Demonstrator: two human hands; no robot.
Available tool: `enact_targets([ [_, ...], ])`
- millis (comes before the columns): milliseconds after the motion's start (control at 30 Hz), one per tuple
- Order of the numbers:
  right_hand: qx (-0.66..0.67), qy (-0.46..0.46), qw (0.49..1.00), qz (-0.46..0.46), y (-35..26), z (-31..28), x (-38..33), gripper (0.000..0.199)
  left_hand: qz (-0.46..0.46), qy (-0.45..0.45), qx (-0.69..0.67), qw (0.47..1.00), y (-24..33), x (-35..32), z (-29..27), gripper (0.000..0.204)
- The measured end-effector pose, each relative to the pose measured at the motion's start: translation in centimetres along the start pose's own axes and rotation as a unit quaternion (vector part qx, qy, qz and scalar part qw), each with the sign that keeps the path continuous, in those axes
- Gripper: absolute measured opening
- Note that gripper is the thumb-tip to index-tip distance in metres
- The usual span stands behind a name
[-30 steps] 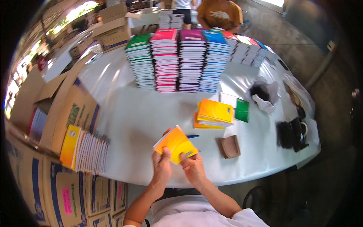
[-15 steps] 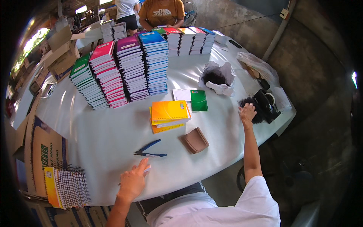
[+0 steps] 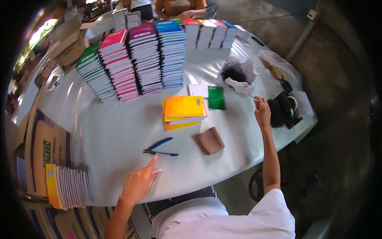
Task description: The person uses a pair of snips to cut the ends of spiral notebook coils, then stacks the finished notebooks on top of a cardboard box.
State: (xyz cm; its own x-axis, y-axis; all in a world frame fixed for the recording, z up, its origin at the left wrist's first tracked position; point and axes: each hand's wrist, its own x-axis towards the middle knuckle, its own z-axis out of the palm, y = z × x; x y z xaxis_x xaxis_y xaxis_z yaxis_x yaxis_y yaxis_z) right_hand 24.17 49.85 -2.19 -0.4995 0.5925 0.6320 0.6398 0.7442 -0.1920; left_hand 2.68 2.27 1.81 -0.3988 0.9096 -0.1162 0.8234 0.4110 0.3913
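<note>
My right hand (image 3: 262,112), fingers pinched, has a thin spiral binding coil (image 3: 251,96) at its fingertips, left of a dark heap of coils (image 3: 275,114). At the near edge my left hand (image 3: 138,182) points its index finger forward. A small whitish end (image 3: 157,171) sticks out by that hand's thumb; the rest is hidden. Just beyond that fingertip lie blue-handled cutting pliers (image 3: 161,148), handles spread. A brown curved block (image 3: 211,141) sits to their right. Farther back is a short stack of yellow-covered notebooks (image 3: 184,106), beside a green notebook (image 3: 217,98).
Tall notebook stacks (image 3: 172,59) stand at the back, with more coil-bound stacks (image 3: 210,35) beyond. A crumpled white bag (image 3: 237,75) with dark contents is right of centre. A carton (image 3: 49,147) and bound notebooks (image 3: 69,186) occupy the left. Someone in a brown shirt (image 3: 181,7) stands across.
My right hand has lifted off the coil heap, moving slightly up, and now pinches a coil. The left hand remains near the pliers, index finger straighter. The view has shifted a little.
</note>
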Motion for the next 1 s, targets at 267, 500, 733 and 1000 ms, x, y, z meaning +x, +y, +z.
enact_targets([
  [267, 0.510, -0.320, 0.790, -0.114, -25.7, -4.7, -9.6, 0.024, 0.000, 0.047, 0.034, 0.998, -1.4, 0.4, 1.8, 0.056],
  [500, 0.527, -0.417, 0.736, -0.084, -27.7, -2.8, -10.1, 0.022, -0.040, -0.002, 0.031, 0.999, -1.3, 0.5, 1.2, 0.055],
  [733, 0.534, -0.439, 0.707, -0.149, -27.2, -1.3, -9.7, 0.021, -0.034, -0.012, 0.031, 0.999, -1.5, 0.8, 1.1, 0.056],
  [1000, 0.427, -0.418, 0.761, -0.254, -28.1, -3.1, -8.9, 0.017, -0.043, -0.013, 0.061, 0.997, -1.1, 0.6, 1.0, 0.058],
])
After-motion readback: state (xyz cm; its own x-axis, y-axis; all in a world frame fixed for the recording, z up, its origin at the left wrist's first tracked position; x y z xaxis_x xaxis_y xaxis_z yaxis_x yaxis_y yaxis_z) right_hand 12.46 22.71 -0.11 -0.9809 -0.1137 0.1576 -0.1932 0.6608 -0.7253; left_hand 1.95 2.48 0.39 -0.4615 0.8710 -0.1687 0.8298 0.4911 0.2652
